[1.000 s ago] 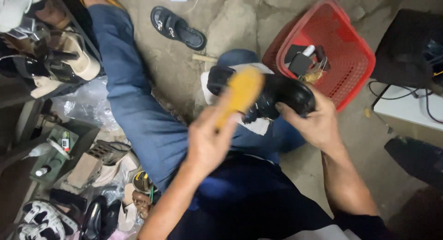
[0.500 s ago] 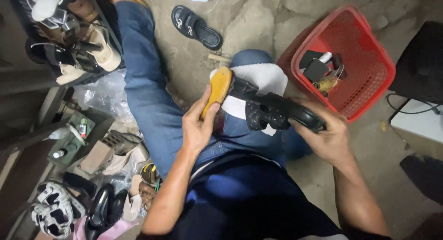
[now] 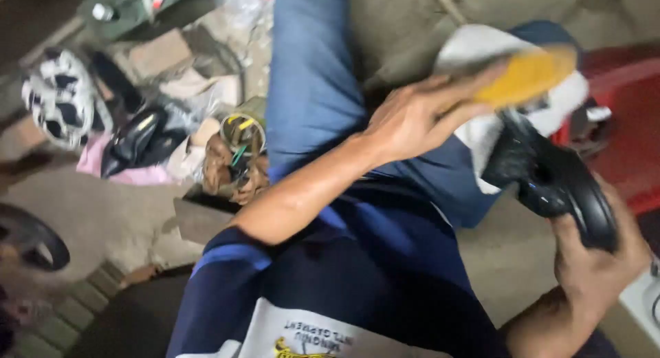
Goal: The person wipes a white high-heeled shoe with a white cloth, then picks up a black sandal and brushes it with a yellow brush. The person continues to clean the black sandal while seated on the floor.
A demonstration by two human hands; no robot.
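My left hand grips a yellow-backed brush, holding it over a white cloth that lies across my knee. My right hand holds a black sandal by its end, at the right of the view. The brush sits just above the sandal's near end, and whether they touch is lost in blur. My blue trouser leg stretches up the middle.
A red plastic basket stands behind the sandal at the right edge. Loose shoes lie on the floor at the left: a black-and-white sandal, a black shoe and a brown piece. A green box sits at the top left.
The view has swung hard down and left, blurring everything. My left hand with the brush now sits higher over the cloth, and the sandal in my right hand hangs lower at the right.
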